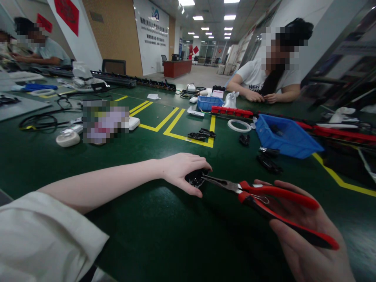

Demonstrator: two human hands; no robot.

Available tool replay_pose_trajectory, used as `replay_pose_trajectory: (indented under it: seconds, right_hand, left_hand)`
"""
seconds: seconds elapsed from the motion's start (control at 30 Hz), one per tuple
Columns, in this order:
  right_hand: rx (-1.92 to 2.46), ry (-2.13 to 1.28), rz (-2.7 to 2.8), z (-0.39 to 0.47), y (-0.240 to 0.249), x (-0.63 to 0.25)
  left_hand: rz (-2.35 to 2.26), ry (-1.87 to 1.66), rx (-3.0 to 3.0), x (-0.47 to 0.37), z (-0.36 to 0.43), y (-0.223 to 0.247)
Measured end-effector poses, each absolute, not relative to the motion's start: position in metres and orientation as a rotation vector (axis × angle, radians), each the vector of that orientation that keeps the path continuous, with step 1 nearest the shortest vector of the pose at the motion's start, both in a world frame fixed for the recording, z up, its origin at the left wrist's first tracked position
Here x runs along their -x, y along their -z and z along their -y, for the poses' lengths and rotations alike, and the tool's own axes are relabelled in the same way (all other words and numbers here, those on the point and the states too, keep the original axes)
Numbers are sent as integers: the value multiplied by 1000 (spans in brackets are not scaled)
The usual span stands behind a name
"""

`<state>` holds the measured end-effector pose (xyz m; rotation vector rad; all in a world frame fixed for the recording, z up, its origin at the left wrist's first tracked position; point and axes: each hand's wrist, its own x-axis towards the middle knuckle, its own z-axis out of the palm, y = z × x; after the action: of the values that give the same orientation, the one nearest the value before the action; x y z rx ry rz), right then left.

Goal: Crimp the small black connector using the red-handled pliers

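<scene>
My left hand (183, 172) grips a small black part (196, 178) between thumb and fingers, low over the green table (141, 235). In my right hand (311, 227) lies a pair of long-nose pliers (249, 190) with red and black handles, which are spread apart. The pliers' tips point left and meet the right side of the black part. Whether the jaws clasp anything is too small to tell. My left fingers partly cover the black part.
Black parts (201, 134) lie inside yellow tape ahead, and more (269, 162) sit at the right beside a blue bin (288, 137). A white ring (239, 125) is near the bin. Across the table sits a person (273, 74). A white mouse-like object (67, 139) is at the left.
</scene>
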<state>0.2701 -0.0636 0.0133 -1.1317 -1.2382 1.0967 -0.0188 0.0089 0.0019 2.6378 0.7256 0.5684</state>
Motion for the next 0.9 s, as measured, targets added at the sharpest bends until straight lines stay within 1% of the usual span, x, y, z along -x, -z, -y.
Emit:
replay_pose_trajectory:
  seconds: [0.13,0.3,0.9]
  right_hand:
    - [1159,-1029,1252,63,-15,-271]
    - [1155,-1095,1249,61,-11,-272]
    - [1185,-1138,1196,55,-13,-268]
  left_hand:
    - [-734,-559,-2631,19,-9,-3]
    - [-727,-564,-2651,18,-9,-3]
    - [-721,-550,-2654,19,-8,-3]
